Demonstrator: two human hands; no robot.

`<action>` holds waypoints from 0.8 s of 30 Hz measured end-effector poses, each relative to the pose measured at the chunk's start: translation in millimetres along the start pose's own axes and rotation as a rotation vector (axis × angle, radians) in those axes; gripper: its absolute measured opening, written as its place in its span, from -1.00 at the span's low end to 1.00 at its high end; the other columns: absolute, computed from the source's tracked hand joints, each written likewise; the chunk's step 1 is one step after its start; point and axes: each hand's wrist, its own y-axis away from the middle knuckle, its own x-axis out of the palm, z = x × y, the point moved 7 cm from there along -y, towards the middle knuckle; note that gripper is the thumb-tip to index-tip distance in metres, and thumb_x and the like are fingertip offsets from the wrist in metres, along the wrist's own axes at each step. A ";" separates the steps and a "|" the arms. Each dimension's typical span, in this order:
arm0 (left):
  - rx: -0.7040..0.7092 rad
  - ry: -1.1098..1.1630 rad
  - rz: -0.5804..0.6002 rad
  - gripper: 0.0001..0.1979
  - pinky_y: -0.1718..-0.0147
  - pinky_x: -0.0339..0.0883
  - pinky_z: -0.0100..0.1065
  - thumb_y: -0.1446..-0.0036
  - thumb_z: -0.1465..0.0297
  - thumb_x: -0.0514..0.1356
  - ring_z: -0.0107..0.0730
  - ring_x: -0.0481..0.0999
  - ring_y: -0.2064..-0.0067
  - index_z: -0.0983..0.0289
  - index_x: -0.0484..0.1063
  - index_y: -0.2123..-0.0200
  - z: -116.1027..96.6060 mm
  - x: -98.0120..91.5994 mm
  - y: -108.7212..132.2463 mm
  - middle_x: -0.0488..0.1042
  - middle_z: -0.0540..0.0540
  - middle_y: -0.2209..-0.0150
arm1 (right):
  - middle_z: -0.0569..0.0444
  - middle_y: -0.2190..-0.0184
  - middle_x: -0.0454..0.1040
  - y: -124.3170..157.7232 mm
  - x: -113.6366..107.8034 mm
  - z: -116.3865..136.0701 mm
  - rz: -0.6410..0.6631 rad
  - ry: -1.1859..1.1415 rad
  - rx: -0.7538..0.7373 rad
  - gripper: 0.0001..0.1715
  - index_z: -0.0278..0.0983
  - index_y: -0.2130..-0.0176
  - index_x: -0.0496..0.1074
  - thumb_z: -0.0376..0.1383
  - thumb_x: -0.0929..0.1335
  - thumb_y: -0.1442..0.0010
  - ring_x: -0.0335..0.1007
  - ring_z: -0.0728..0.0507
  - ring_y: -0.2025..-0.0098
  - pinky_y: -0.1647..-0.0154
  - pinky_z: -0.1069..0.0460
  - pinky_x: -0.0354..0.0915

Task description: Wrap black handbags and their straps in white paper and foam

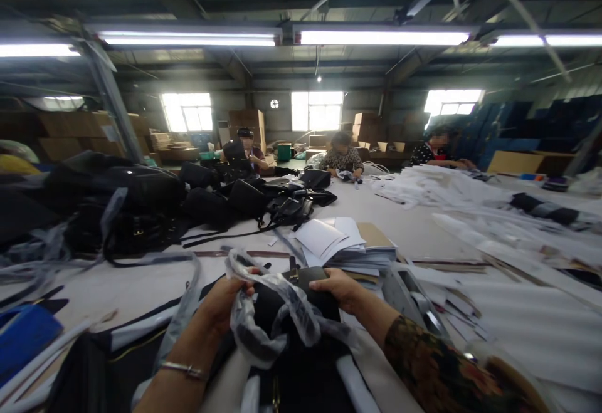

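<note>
A black bag (301, 353) with a buckled flap lies right in front of me at the table's near edge. Clear plastic wrap (261, 344) loops across its top, and white wrapping shows at its sides. My left hand (230, 297) is closed at the bag's upper left, with plastic bunched around the fingers. At the upper right corner, my right hand (341, 287) grips the flap, its thumb on top and the other fingers hidden behind. Another black bag with a gold zip (108, 363) lies to the left.
Black bags (136, 193) are heaped at the left and centre. Paper sheets (338, 240) are stacked ahead, beside a grey box (414, 300). White foam sheets (527, 319) cover the right. Several co-workers sit across the table, one in a patterned top (345, 161).
</note>
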 end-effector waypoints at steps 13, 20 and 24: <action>0.488 -0.472 -0.339 -0.72 0.42 0.27 -0.38 -0.07 0.51 0.28 -0.25 0.43 0.51 0.28 0.42 0.67 -83.1 3.9 10.8 0.38 0.07 0.70 | -0.24 -0.06 0.45 35.3 -5.7 69.5 -0.338 0.647 -0.482 -0.26 -0.39 -0.21 0.30 -0.07 0.38 -0.16 0.40 -0.31 -0.07 -0.17 -0.22 0.25; 0.747 -0.504 0.201 -0.78 0.10 0.36 -0.25 -0.12 0.32 0.30 -0.18 0.52 0.27 0.28 0.57 0.17 -83.0 85.3 94.2 0.56 0.12 0.36 | -0.16 0.12 0.55 77.5 63.7 120.0 -0.044 0.125 -0.439 -0.27 -0.35 -0.03 0.38 0.18 0.30 -0.20 0.49 -0.25 0.08 -0.04 -0.16 0.33; 0.423 -0.511 0.502 -0.93 0.02 0.33 -0.09 0.01 0.37 0.37 -0.02 0.50 0.25 0.24 0.58 0.47 -21.9 105.2 132.7 0.54 0.17 0.42 | -0.17 0.22 0.57 104.9 91.1 125.6 0.291 -0.324 -0.157 -0.23 -0.40 0.00 0.33 0.23 0.20 -0.26 0.55 -0.17 0.29 0.15 -0.08 0.40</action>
